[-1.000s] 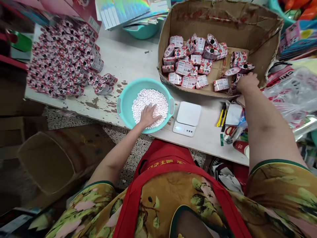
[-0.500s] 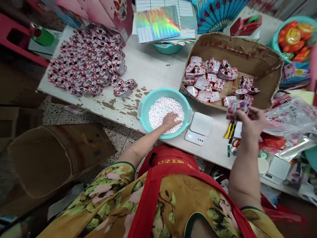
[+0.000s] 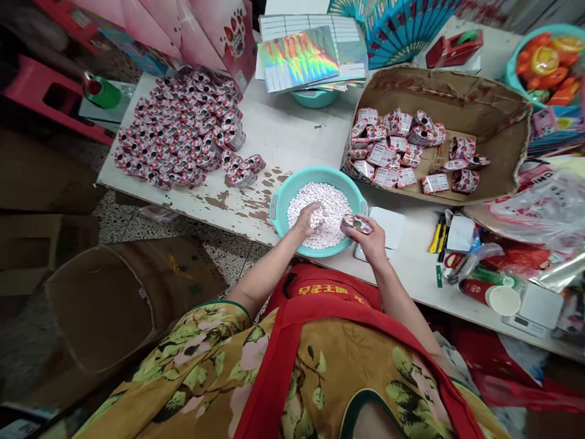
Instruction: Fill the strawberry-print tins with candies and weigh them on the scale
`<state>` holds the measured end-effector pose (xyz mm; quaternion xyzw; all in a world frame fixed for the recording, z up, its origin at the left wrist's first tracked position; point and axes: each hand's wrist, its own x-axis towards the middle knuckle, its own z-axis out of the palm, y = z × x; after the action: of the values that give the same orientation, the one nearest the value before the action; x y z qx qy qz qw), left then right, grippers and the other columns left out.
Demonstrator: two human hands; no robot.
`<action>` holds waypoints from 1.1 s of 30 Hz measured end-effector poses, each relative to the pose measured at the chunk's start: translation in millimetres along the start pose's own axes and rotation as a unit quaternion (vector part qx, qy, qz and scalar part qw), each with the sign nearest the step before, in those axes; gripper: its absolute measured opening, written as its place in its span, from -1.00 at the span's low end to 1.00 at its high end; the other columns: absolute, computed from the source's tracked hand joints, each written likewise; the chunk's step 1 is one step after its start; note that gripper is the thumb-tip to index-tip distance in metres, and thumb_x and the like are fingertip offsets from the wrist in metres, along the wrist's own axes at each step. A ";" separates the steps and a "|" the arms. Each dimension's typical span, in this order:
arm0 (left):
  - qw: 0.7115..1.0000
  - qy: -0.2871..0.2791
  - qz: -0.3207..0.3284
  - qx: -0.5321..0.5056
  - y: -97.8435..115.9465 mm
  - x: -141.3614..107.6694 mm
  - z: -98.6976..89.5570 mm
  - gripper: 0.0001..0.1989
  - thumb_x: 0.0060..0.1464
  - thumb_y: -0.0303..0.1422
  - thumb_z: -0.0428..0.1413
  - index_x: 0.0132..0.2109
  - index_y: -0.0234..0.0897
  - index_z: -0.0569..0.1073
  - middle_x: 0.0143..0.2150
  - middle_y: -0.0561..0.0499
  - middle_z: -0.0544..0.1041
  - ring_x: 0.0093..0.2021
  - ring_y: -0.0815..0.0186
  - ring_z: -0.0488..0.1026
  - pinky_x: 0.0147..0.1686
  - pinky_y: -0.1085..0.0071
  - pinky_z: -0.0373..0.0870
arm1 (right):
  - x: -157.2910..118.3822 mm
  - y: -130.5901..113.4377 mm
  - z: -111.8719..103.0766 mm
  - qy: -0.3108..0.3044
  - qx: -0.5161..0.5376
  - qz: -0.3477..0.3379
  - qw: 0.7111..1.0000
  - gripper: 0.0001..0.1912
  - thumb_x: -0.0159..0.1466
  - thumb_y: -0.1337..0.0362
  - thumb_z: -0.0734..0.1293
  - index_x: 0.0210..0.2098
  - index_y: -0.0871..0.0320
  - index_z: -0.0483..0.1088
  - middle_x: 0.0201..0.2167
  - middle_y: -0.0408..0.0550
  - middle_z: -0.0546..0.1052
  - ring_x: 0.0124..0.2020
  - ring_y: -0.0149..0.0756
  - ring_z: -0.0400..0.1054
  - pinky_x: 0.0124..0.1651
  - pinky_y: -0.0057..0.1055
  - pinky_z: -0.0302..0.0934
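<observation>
A turquoise basin (image 3: 280, 198) near the table's front edge holds a heap of small white-pink pellets (image 3: 333, 204), like candies. My left hand (image 3: 307, 221) is over the heap, its fingers curled round a scoop of these pellets. At the basin's right rim, my right hand (image 3: 371, 239) grips a small printed packet (image 3: 356, 224) with a dark opening on its upper side. More printed packets (image 3: 402, 143) lie in a cardboard box (image 3: 493, 128) behind and to the right. Under my right hand, a white kitchen scale (image 3: 393, 227) is partly hidden.
Several packets stand massed with openings up (image 3: 183, 128) on the table's left. Holographic sheets (image 3: 299, 58) lie on another basin at the back. Cutters (image 3: 439, 236), plastic bags, a paper cup (image 3: 503, 300) and a second scale (image 3: 537, 311) crowd the right. An open carton (image 3: 100, 305) lies front left.
My right hand has carried a packet from the cardboard box's front edge leftward to the basin. My left hand has closed on pellets and lifted slightly. The view has shifted a little.
</observation>
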<state>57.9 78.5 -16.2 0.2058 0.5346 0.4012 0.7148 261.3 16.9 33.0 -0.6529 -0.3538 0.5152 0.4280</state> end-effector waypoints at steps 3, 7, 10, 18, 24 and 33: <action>0.992 -0.076 0.019 -0.099 21.3 -15.3 24.1 -0.59 -0.12 -0.04 0.26 -0.29 -0.26 0.38 -0.46 0.07 0.42 -0.63 0.46 0.31 -0.68 0.56 0.14 | 6.8 6.4 20.2 -0.061 -0.093 -0.055 0.992 -0.42 -0.03 0.06 0.54 -0.05 0.13 0.54 -0.14 -0.02 0.62 -0.09 -0.09 0.51 0.10 -0.15 0.37; 0.982 -0.034 0.108 -0.154 39.7 -31.6 54.4 -0.58 -0.10 -0.02 0.27 -0.33 -0.26 0.36 -0.44 0.05 0.44 -0.46 0.33 0.49 -0.49 0.43 0.43 | 13.6 -1.2 45.3 -0.096 -0.177 -0.109 0.973 -0.58 0.03 0.08 0.45 -0.13 0.08 0.54 -0.14 -0.05 0.63 -0.08 -0.04 0.50 0.10 -0.13 0.35; 0.972 0.010 0.159 -0.171 45.2 -34.6 64.3 -0.60 -0.06 -0.04 0.28 -0.33 -0.26 0.35 -0.40 0.05 0.46 -0.42 0.31 0.53 -0.40 0.39 0.50 | 19.2 -10.1 55.6 -0.092 -0.198 -0.118 0.969 -0.58 0.01 0.12 0.43 -0.12 0.09 0.52 -0.16 -0.06 0.63 -0.10 -0.04 0.50 0.06 -0.14 0.35; 0.967 0.055 0.206 -0.137 60.0 -25.7 72.4 -0.58 -0.03 -0.08 0.33 -0.35 -0.26 0.32 -0.48 0.14 0.39 -0.54 0.43 0.43 -0.49 0.48 0.40 | 34.6 -23.4 59.3 -0.109 -0.191 -0.131 0.967 -0.57 0.01 0.14 0.44 -0.11 0.09 0.53 -0.10 -0.05 0.63 -0.05 -0.03 0.52 0.09 -0.14 0.36; 0.968 0.058 0.211 -0.126 67.3 -16.9 81.5 -0.52 -0.04 -0.03 0.36 -0.36 -0.26 0.30 -0.48 0.14 0.40 -0.52 0.42 0.46 -0.49 0.50 0.39 | 40.9 -30.5 57.2 -0.102 -0.181 -0.137 0.969 -0.56 0.01 0.20 0.43 -0.08 0.09 0.53 -0.03 -0.03 0.62 -0.01 -0.02 0.51 0.14 -0.11 0.34; 0.969 0.071 0.224 -0.081 69.8 -13.5 88.1 -0.47 0.04 0.01 0.33 -0.47 -0.26 0.25 -0.57 0.15 0.33 -0.61 0.48 0.31 -0.56 0.51 0.29 | 44.5 -30.8 52.1 -0.089 -0.186 -0.128 0.970 -0.56 0.02 0.10 0.48 -0.11 0.08 0.53 -0.13 -0.07 0.64 -0.09 -0.01 0.52 0.06 -0.10 0.37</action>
<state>113.7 121.1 72.6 0.2324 0.4898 0.6067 0.5814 219.5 79.0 39.6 -0.6218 -0.5610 0.4370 0.3280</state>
